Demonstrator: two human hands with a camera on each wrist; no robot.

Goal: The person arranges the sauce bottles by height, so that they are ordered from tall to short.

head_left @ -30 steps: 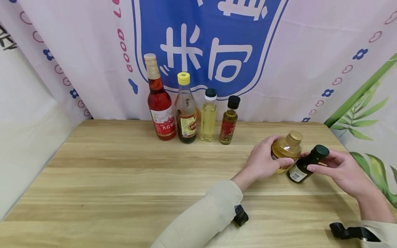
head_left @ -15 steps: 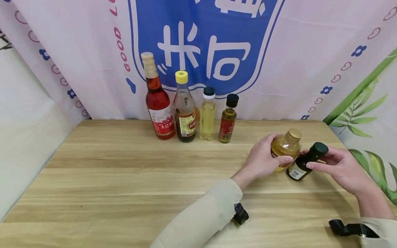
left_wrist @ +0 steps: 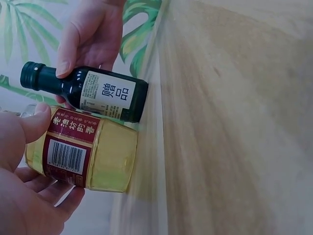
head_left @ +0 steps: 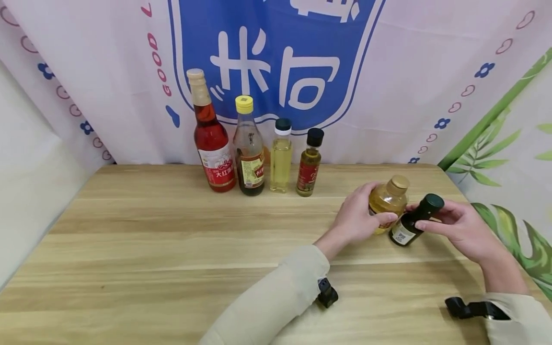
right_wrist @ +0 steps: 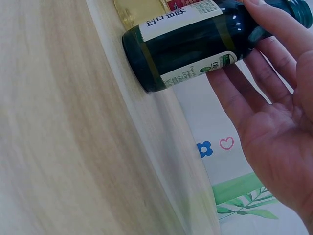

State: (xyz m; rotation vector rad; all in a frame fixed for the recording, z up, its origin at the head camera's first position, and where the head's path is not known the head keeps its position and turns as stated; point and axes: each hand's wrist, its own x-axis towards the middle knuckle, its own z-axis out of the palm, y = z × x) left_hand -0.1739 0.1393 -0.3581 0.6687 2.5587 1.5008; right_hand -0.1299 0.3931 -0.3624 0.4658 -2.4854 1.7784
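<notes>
At the right of the table, my left hand [head_left: 355, 214] grips a squat bottle of yellow oil [head_left: 385, 203] with a gold cap and a dark red label, thumb on the near side. Just right of it, my right hand [head_left: 463, 230] holds a small dark green bottle [head_left: 405, 231] by its neck and shoulder, thumb in front and fingers behind. In the left wrist view, the dark bottle [left_wrist: 110, 95] lies right alongside the oil bottle [left_wrist: 115, 156]. In the right wrist view, the dark bottle's base [right_wrist: 142, 61] is close to the tabletop.
Along the back stand a tall red bottle [head_left: 213, 143], a yellow-capped bottle with dark liquid [head_left: 250, 163], a slim pale-oil bottle [head_left: 281, 163] and a small black-capped bottle [head_left: 308, 167]. Behind them hangs a printed curtain [head_left: 129, 96]. The wooden table [head_left: 151, 268] ends near the right arm.
The whole head view has shifted slightly, so everything sits a little further left and higher. Both hands keep their hold on the two bottles, which stay in place.
</notes>
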